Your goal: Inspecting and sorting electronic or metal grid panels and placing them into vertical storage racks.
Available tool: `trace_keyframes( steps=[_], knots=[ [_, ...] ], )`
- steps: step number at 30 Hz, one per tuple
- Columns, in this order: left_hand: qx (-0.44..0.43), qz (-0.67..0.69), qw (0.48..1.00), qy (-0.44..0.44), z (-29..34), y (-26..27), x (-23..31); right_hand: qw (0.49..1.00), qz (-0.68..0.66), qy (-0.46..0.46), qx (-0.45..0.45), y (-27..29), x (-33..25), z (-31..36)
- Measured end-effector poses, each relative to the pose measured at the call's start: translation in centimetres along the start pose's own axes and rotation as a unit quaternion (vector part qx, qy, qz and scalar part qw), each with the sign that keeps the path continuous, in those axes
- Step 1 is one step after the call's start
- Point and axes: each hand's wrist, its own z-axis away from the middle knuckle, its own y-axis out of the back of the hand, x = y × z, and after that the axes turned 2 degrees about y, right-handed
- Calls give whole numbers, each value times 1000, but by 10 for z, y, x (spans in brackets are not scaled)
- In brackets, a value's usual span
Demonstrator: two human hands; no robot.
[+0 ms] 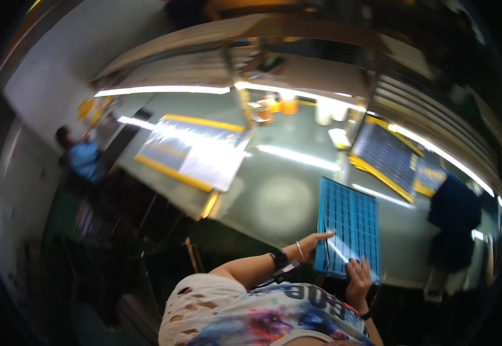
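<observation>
Your left hand (313, 244) is clamped on the left edge of a blue, rectangular, plastic-looking tray (348, 216) with a gridded top, its thumb lying on the upper face and its other fingers mostly hidden. Your right hand (359, 281) touches the near end of the same tray, close to its right corner, with the fingertips up on the top; whether it also grips underneath, you cannot tell from this view.

Largest around you is the long grey-green worktable (251, 202), shiny with streaks of light. The tray reaches over its near edge, its near end close to your body. Above the table's back runs a wide brown shelf (314, 72). Beyond the table's left end you have a co-worker in a light-blue top (84, 158). On the left stretch of table lies a broad, glossy, yellow-bordered sheet (167, 138), and a smaller plain white sheet (210, 167) overlaps its right part. Right of the tray's far end is a dark, yellow-edged panel (383, 153) with a gridded face. Toward the back stand white cylindrical containers (323, 112) and, left of them, smaller orange containers (288, 106), both blurred. Your left wrist carries a black watch-like band (278, 259) and a thin, pale bangle (300, 251).
</observation>
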Motion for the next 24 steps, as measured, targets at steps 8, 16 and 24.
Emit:
trace_keyframes(
  steps=[8,16,24],
  knots=[
    [96,-116,982,-116,14,55,-45,956,-136,135,-224,-69,-26,-13],
    [29,53,954,-292,6,60,-47,939,-147,156,-267,-82,-66,-56],
    [85,30,943,-321,90,101,-48,893,-383,-147,-183,-103,-62,-96]
  ],
)
